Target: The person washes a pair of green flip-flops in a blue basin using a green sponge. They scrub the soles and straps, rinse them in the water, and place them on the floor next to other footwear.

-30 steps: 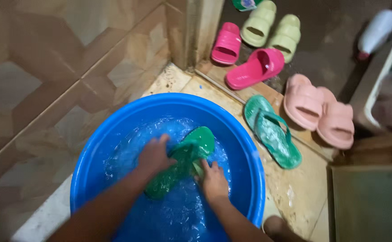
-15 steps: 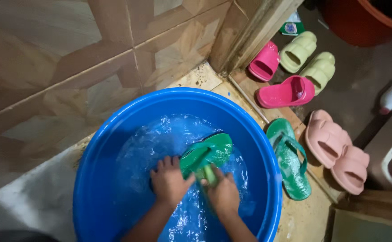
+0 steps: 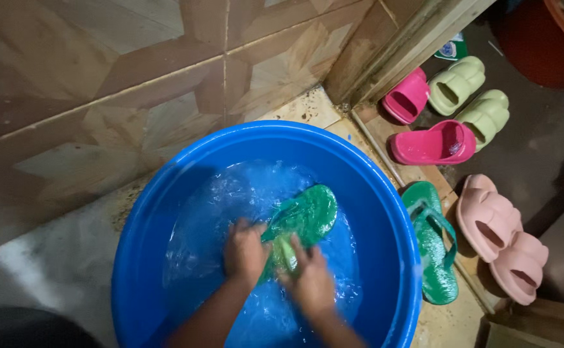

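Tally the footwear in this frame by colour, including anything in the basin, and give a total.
Green flip-flops: 2, one in the blue basin under both hands, one on the floor
Hot pink slides: 2
Pale green slides: 2
Light pink slides: 2
Total: 8

Round blue plastic basin (image 3: 166,212) is set on floor beside tiled wall (image 3: 101,77). Green rubber flip-flop (image 3: 304,216) lies in its water, gripped between left hand (image 3: 246,251) and right hand (image 3: 311,283). Matching green flip-flop (image 3: 435,251) lies right of basin.
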